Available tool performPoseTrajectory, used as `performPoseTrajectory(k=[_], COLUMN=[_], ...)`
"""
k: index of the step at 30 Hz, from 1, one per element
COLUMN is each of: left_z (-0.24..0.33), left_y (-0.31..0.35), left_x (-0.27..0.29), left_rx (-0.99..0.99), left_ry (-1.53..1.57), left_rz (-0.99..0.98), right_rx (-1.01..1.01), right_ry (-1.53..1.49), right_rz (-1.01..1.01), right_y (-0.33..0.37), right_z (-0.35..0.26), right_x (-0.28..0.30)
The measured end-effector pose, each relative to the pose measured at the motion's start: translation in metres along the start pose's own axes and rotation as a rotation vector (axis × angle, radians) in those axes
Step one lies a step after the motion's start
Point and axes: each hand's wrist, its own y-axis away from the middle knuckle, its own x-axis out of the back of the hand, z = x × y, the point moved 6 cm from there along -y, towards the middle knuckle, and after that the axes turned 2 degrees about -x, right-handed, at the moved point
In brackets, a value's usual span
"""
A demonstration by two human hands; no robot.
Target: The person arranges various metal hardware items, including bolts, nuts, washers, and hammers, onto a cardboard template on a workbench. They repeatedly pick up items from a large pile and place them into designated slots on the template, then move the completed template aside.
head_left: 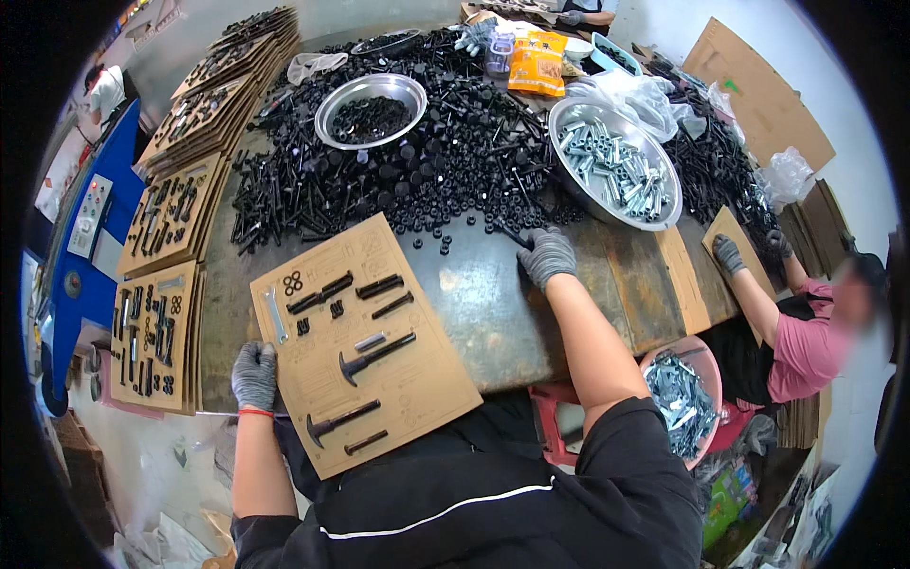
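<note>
My gloved left hand [254, 376] grips the left edge of a brown cardboard sheet [427, 365], which tilts over the table's front edge and my lap. On the sheet lie a silver wrench [276, 314], black bolts [379, 286], small black nuts [294, 283], a silver sleeve [370, 341] and two T-shaped black bolts [377, 358]. At the near edge of a heap of black hardware [455, 142], my gloved right hand [548, 256] has its fingers closed on a dark piece that looks like a black bolt [513, 234]; the fingertips are partly hidden.
A metal bowl of black washers [370, 114] sits in the heap; a basin of silver sleeves [616, 171] stands right. Filled cardboard sheets [156, 332] are stacked left. A pink bucket of metal parts [681, 403] sits below the table. A co-worker in pink [806, 341] works at right.
</note>
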Motion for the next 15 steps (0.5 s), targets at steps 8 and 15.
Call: performPoseTrajectory(k=[8,15], left_z=[-0.019,-0.033], left_y=[-0.004,-0.002], left_x=[-0.018,-0.018], left_rx=[0.061,0.071], left_ry=[0.104,0.124], left_rz=[0.084,0.091], right_rx=[0.075,-0.045], right_ry=[-0.649,-1.4], right_rz=[0.058,0.37], right_y=[-0.041,-0.065], right_z=[0.027,0.07], right_x=[-0.005,0.005])
